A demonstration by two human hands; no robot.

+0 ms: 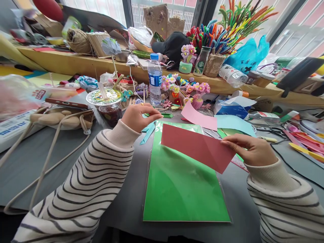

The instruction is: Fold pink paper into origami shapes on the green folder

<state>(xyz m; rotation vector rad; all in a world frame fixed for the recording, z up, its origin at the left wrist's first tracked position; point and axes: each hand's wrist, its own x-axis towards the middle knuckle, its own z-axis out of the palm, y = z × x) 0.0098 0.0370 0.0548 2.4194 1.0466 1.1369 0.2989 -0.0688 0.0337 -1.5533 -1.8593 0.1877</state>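
A pink paper strip [194,145] hangs tilted above a green sheet [186,192] in a clear sleeve on the grey table. My right hand [253,148] pinches the strip's upper right part between thumb and fingers. Near the strip's upper left corner is my left hand [141,117], thumb and fingertips drawn together, apart from the strip; whether anything small is between them I cannot make out. Behind the strip lie a lighter pink paper [198,118] and a pale blue paper [235,125]. Folded blue strips [147,133] lie just below my left hand.
A lidded drink cup [107,106] and a tan bag [62,118] with a phone on it stand at left. A water bottle [154,81] and crocheted flowers [186,88] are behind. Scissors [274,131] and a black cable lie at right. A cluttered wooden shelf [106,71] spans the back.
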